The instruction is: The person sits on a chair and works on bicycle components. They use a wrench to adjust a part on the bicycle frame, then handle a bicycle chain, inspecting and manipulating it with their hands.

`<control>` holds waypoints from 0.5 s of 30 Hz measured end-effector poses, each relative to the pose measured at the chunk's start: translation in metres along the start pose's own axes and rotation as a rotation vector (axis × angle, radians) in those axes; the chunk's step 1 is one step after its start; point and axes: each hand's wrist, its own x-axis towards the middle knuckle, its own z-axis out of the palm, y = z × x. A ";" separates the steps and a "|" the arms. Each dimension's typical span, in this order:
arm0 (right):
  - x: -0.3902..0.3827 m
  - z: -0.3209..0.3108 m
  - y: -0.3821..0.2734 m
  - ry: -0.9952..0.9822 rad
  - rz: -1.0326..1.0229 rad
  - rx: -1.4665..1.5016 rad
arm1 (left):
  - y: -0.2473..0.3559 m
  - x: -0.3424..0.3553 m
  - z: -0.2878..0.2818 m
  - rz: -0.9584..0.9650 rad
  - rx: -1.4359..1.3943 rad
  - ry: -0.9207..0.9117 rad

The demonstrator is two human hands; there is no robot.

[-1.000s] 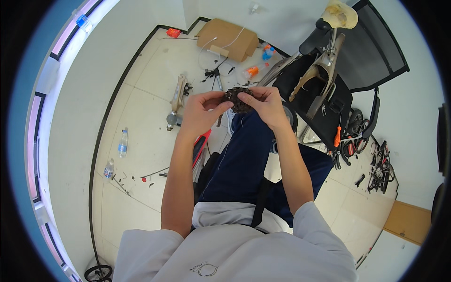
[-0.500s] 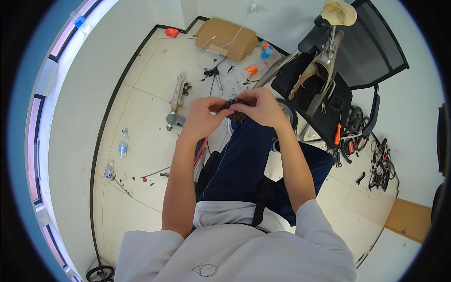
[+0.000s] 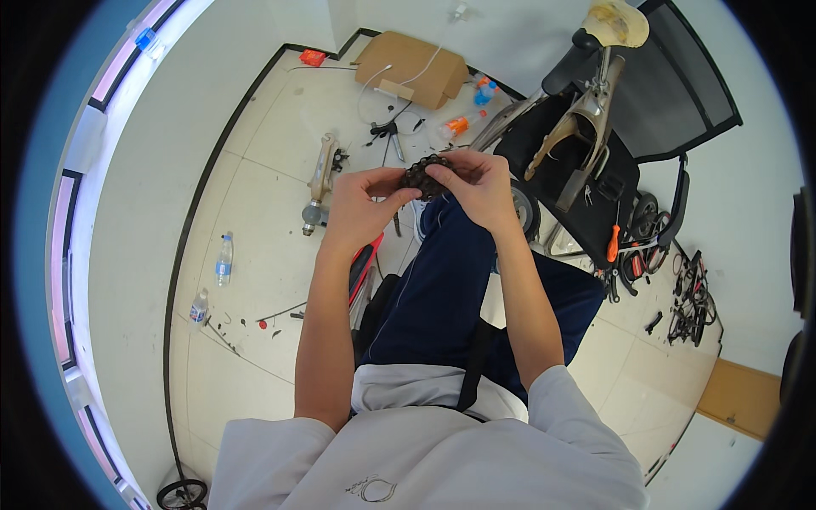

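Both of my hands hold a dark, greasy bicycle chain (image 3: 419, 178), bunched into a compact coil in front of my knees. My left hand (image 3: 361, 206) pinches its left edge between thumb and fingers. On the other side my right hand (image 3: 482, 189) grips it, thumb pressed on the near face and fingers behind. The fingers cover part of the chain, so its ends cannot be made out.
Right of my hands, a black office chair (image 3: 544, 144) carries a bicycle frame part with a saddle (image 3: 614, 24) and an orange-handled screwdriver (image 3: 613, 245). A cardboard box (image 3: 408, 68), plastic bottles (image 3: 223, 259), a metal frame piece (image 3: 323, 170) and a pile of black parts (image 3: 690, 297) lie on the floor.
My hands have risen slightly away from my body and spread a little apart. The chain has turned, and more of it shows between my fingers.
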 end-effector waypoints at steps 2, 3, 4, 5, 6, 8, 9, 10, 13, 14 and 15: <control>-0.001 -0.002 -0.003 -0.033 0.001 -0.044 | 0.004 -0.001 -0.003 -0.028 0.007 -0.008; -0.001 -0.003 -0.005 -0.047 0.011 -0.034 | 0.006 -0.001 -0.006 -0.057 -0.009 -0.023; -0.001 -0.003 -0.007 -0.060 0.022 -0.025 | 0.007 -0.002 -0.007 -0.085 -0.026 -0.038; -0.001 -0.003 -0.008 -0.074 0.031 -0.016 | 0.005 -0.002 -0.008 -0.078 -0.053 -0.033; -0.001 -0.003 -0.007 -0.061 0.025 -0.003 | 0.000 -0.002 -0.007 -0.071 -0.079 -0.029; -0.001 0.000 -0.002 -0.033 0.016 0.021 | 0.000 -0.001 -0.006 -0.066 -0.097 -0.019; -0.001 0.002 -0.001 -0.002 0.017 0.046 | 0.005 0.000 -0.005 -0.068 -0.087 -0.013; -0.001 0.005 0.000 0.029 0.019 0.071 | 0.007 0.000 -0.004 -0.070 -0.078 -0.007; -0.003 0.014 0.004 0.093 0.028 0.164 | -0.004 0.002 -0.002 -0.037 -0.123 0.030; -0.004 0.015 0.005 0.112 0.031 0.198 | -0.004 0.002 -0.002 -0.035 -0.129 0.033; -0.004 0.015 0.007 0.103 0.052 0.213 | -0.004 0.002 -0.002 -0.033 -0.136 0.036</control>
